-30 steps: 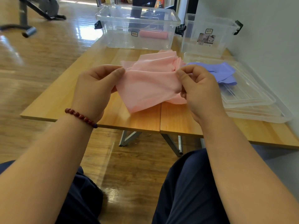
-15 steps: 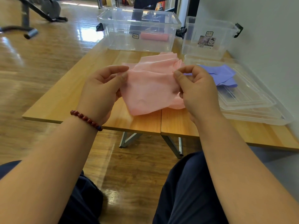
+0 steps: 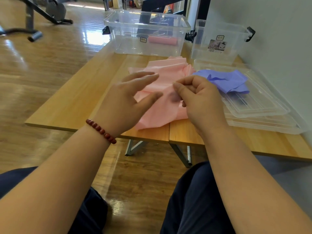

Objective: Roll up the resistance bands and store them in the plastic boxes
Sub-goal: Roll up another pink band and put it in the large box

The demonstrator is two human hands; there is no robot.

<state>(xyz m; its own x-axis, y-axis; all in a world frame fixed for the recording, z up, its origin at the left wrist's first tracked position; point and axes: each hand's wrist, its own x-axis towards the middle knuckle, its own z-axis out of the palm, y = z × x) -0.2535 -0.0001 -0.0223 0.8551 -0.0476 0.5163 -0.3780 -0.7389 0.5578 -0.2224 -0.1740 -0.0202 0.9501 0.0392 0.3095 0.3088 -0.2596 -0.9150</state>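
Observation:
A crumpled pink resistance band [image 3: 162,105] lies on the wooden table [image 3: 76,102] in front of me. My left hand [image 3: 128,102] hovers over its left part with fingers spread, holding nothing. My right hand [image 3: 200,100] pinches the band's right edge between thumb and fingers. A purple band [image 3: 228,80] lies bunched on the clear lids [image 3: 263,108] at the right. A rolled pink band [image 3: 163,40] rests inside the large clear box [image 3: 146,19] at the back. A smaller clear box [image 3: 219,31] stands to its right.
The white wall [image 3: 278,39] runs along the table's right side. Exercise equipment [image 3: 42,14] stands on the wooden floor at the far left. My knees in dark trousers are below the table's near edge.
My left hand has let go of the pink band and opened its fingers. The band has dropped lower onto the table while my right hand keeps its pinch.

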